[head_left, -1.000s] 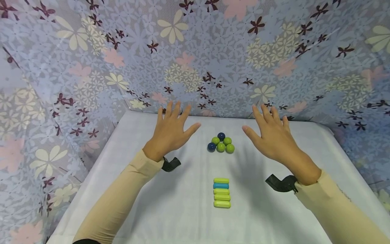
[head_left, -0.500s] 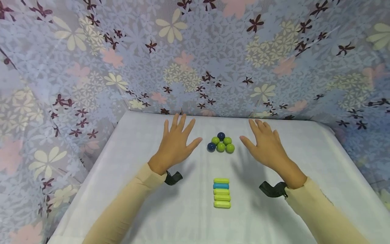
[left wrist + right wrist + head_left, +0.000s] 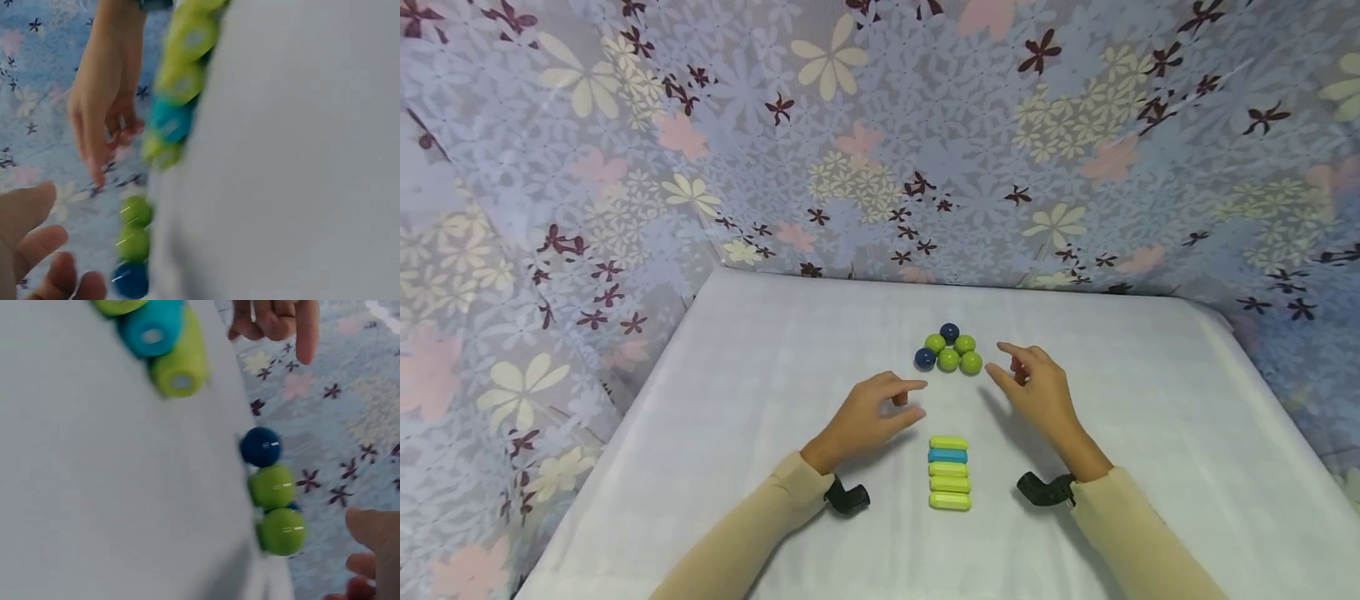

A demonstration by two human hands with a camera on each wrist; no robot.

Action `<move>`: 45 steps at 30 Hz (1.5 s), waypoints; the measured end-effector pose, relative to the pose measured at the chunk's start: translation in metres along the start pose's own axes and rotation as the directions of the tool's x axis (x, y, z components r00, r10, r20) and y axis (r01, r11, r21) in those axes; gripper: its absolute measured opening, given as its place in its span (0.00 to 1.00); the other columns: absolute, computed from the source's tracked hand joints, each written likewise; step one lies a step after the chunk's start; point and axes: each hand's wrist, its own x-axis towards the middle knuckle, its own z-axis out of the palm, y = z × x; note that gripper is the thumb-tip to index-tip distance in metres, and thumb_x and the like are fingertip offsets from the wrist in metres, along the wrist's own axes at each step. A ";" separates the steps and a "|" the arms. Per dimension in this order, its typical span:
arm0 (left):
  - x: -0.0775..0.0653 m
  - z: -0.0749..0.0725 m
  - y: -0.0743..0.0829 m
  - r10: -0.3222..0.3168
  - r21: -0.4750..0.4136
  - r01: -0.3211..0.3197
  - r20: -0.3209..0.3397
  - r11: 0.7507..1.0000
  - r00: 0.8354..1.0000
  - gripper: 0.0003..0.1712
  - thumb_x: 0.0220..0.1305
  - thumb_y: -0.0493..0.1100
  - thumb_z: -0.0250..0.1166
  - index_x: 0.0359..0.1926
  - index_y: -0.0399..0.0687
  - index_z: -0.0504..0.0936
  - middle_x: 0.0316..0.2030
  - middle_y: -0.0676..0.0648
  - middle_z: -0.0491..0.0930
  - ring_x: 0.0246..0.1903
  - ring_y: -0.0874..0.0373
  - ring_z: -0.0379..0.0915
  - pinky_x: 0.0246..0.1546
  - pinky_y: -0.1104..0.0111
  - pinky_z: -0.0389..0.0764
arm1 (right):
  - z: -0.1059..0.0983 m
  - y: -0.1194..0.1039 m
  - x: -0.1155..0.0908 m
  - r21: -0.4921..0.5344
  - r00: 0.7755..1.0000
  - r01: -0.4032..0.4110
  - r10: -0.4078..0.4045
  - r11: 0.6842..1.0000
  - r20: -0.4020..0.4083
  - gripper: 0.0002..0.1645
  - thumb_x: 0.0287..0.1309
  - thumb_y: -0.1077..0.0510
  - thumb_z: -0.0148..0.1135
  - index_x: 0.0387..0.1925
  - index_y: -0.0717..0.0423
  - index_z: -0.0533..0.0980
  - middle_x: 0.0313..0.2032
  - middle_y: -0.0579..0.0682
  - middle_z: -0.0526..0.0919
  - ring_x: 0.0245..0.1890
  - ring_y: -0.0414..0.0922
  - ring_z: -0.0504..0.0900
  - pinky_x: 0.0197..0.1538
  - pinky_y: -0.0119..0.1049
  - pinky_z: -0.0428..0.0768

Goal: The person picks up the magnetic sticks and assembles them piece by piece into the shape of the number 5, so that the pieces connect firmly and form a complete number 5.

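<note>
My left hand (image 3: 865, 417) hovers over the white cloth, left of the short bars. Its thumb and index finger stand apart, with nothing between them. Near the right side of the ball cluster hangs my right hand (image 3: 1041, 392), thumb and index finger likewise spread and holding nothing. Glossy green balls (image 3: 948, 360) and two navy balls (image 3: 925, 359) lie together in a triangle. Closer to me, several yellow-green bars (image 3: 950, 501) and a blue bar (image 3: 947, 456) form a neat column. The right wrist view shows a navy ball (image 3: 261, 447) beyond the bars.
A white cloth (image 3: 760, 350) covers the table. Floral fabric (image 3: 880, 150) hangs behind it and along both sides. A black strap end sticks out at each wrist, the left strap (image 3: 847, 498) and the right strap (image 3: 1045, 490).
Both hands have come back toward me and lower, the left also rightward. Their spread fingers have partly curled, leaving thumb and index extended. Balls and bars keep their arrangement.
</note>
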 end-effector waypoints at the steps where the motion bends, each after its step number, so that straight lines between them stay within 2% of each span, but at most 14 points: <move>1: -0.002 0.006 -0.002 -0.013 -0.031 0.013 0.005 0.999 1.000 0.22 0.69 0.48 0.70 0.61 0.47 0.84 0.35 0.49 0.77 0.37 0.55 0.73 0.39 0.63 0.76 | 0.005 0.004 -0.002 0.012 1.000 0.003 -0.003 1.000 -0.008 0.26 0.64 0.54 0.72 0.59 0.62 0.80 0.29 0.53 0.73 0.27 0.46 0.69 0.30 0.37 0.68; 5: -0.010 0.025 -0.007 -0.058 -0.109 0.061 0.034 0.992 0.998 0.18 0.68 0.51 0.70 0.54 0.50 0.88 0.26 0.55 0.69 0.29 0.63 0.65 0.32 0.71 0.68 | 0.021 0.014 -0.007 0.075 0.999 -0.023 0.025 0.997 -0.021 0.25 0.63 0.52 0.73 0.57 0.60 0.82 0.24 0.49 0.69 0.24 0.44 0.65 0.29 0.36 0.64; 8: -0.013 0.032 -0.009 -0.065 -0.132 0.071 0.051 0.989 0.997 0.16 0.67 0.52 0.71 0.51 0.52 0.90 0.23 0.57 0.65 0.26 0.65 0.61 0.30 0.72 0.66 | 0.030 0.020 -0.008 0.114 0.997 -0.069 0.073 0.991 -0.029 0.26 0.63 0.49 0.73 0.58 0.58 0.82 0.21 0.47 0.68 0.22 0.43 0.64 0.28 0.34 0.64; 12: -0.011 0.034 -0.011 -0.034 -0.070 0.039 0.069 0.997 0.997 0.16 0.66 0.55 0.72 0.50 0.55 0.91 0.20 0.59 0.65 0.23 0.67 0.60 0.35 0.71 0.64 | 0.036 0.025 -0.005 0.132 0.995 -0.088 0.093 0.987 -0.033 0.27 0.61 0.47 0.74 0.58 0.56 0.83 0.18 0.46 0.65 0.18 0.40 0.61 0.26 0.34 0.63; 16: -0.009 0.030 -0.010 0.012 0.041 -0.015 0.093 0.999 0.996 0.15 0.65 0.54 0.73 0.48 0.55 0.91 0.16 0.61 0.63 0.20 0.68 0.57 0.36 0.70 0.60 | 0.041 0.025 0.002 0.104 0.999 -0.049 0.050 0.993 -0.011 0.27 0.60 0.48 0.75 0.57 0.56 0.83 0.16 0.43 0.63 0.17 0.38 0.59 0.25 0.35 0.62; 18: -0.008 0.029 -0.009 0.022 0.070 -0.030 0.105 0.997 0.994 0.14 0.65 0.54 0.73 0.47 0.55 0.92 0.15 0.61 0.62 0.19 0.69 0.57 0.36 0.70 0.59 | 0.042 0.024 0.005 0.075 0.999 -0.041 0.041 0.996 0.000 0.27 0.60 0.47 0.75 0.57 0.56 0.83 0.15 0.42 0.63 0.17 0.39 0.59 0.25 0.35 0.61; 22: -0.008 0.030 -0.008 0.021 0.088 -0.031 0.114 0.996 0.993 0.14 0.66 0.55 0.72 0.47 0.56 0.92 0.15 0.62 0.64 0.19 0.69 0.57 0.36 0.70 0.60 | 0.043 0.022 0.006 0.026 0.999 -0.052 0.052 0.998 0.015 0.27 0.60 0.47 0.75 0.57 0.57 0.83 0.14 0.43 0.64 0.16 0.40 0.60 0.22 0.35 0.60; 30: -0.008 0.032 -0.010 0.020 0.085 -0.032 0.131 0.996 0.991 0.13 0.68 0.55 0.70 0.46 0.57 0.92 0.16 0.66 0.68 0.19 0.70 0.58 0.35 0.70 0.59 | 0.043 0.021 0.005 -0.001 0.997 -0.072 0.072 0.997 0.022 0.27 0.62 0.47 0.74 0.58 0.57 0.82 0.13 0.43 0.65 0.15 0.41 0.62 0.21 0.36 0.61; 33: -0.009 0.033 -0.011 0.008 0.067 -0.018 0.143 0.998 0.990 0.13 0.68 0.56 0.69 0.47 0.58 0.91 0.16 0.66 0.68 0.20 0.70 0.58 0.36 0.70 0.60 | 0.043 0.021 0.003 -0.002 0.997 -0.071 0.071 0.998 0.021 0.27 0.61 0.47 0.74 0.57 0.57 0.83 0.13 0.43 0.65 0.14 0.41 0.62 0.21 0.36 0.60; 41: -0.008 0.031 -0.010 -0.080 0.023 0.078 0.148 0.997 0.986 0.14 0.69 0.54 0.69 0.49 0.57 0.90 0.12 0.62 0.58 0.17 0.68 0.53 0.43 0.68 0.66 | 0.041 0.019 -0.004 0.040 0.996 -0.089 0.088 0.995 0.017 0.28 0.61 0.44 0.73 0.56 0.57 0.83 0.11 0.42 0.63 0.13 0.40 0.60 0.20 0.35 0.60; 45: -0.007 0.029 -0.009 -0.113 0.020 0.111 0.108 0.994 0.988 0.14 0.69 0.53 0.69 0.50 0.55 0.90 0.13 0.62 0.59 0.17 0.68 0.53 0.36 0.71 0.66 | 0.038 0.017 -0.008 0.051 0.996 -0.092 0.091 0.994 0.018 0.28 0.61 0.43 0.73 0.56 0.57 0.84 0.11 0.41 0.62 0.13 0.39 0.59 0.20 0.35 0.60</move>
